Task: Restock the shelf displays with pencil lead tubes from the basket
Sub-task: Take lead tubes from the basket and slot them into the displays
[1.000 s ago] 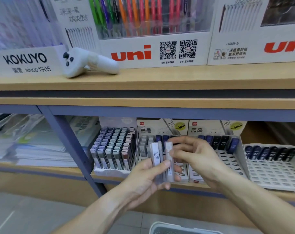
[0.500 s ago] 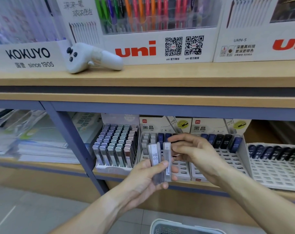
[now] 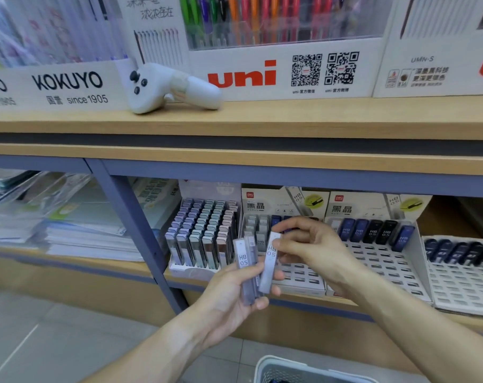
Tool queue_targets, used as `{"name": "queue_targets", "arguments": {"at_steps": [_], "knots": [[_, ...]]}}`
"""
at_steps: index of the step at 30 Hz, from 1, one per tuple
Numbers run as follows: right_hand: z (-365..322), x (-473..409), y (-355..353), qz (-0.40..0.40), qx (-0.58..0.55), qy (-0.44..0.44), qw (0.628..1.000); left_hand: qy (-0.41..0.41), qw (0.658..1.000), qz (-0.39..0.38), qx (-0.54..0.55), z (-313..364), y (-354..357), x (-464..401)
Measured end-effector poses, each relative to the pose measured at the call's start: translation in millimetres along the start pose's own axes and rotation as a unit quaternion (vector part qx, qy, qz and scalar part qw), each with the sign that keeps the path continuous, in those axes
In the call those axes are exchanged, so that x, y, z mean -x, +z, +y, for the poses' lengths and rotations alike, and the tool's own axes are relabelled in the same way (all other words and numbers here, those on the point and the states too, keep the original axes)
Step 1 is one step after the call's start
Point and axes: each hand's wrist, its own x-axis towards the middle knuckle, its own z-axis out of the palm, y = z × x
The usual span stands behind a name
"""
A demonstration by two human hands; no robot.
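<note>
A stationery shop: at twelve o'clock, a uni pen display; at ten, a KOKUYO sign; at three, racks of lead tubes on wooden shelving.

One head-worn wide-angle view looks forward and slightly down, close to the lower shelf, basket at the bottom edge.

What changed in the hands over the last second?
The right hand has pinched one clear lead tube at its top and tilted it away from the bunch of tubes in the left hand. The left grip on the bunch and the display trays are unchanged.
</note>
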Motion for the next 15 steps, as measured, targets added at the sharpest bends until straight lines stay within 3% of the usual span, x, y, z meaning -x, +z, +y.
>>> {"name": "queue_targets", "arguments": {"at_steps": [3,8,15], "knots": [[3.0,-4.8,7.2,0.046,0.027,-0.031,0.998,-0.008,0.999,0.038,-0.027,-2.2,-8.2,4.4],[14.1,-21.3,12.1,0.183,0.115,-0.173,0.961,-0.034,0.991,0.093,-0.093,-10.4,-24.2,8.3],[35.3,-30.2,34.4,0.142,0.222,-0.241,0.934,-0.061,0.996,0.067,-0.022,-10.0,-26.8,14.3]]}}
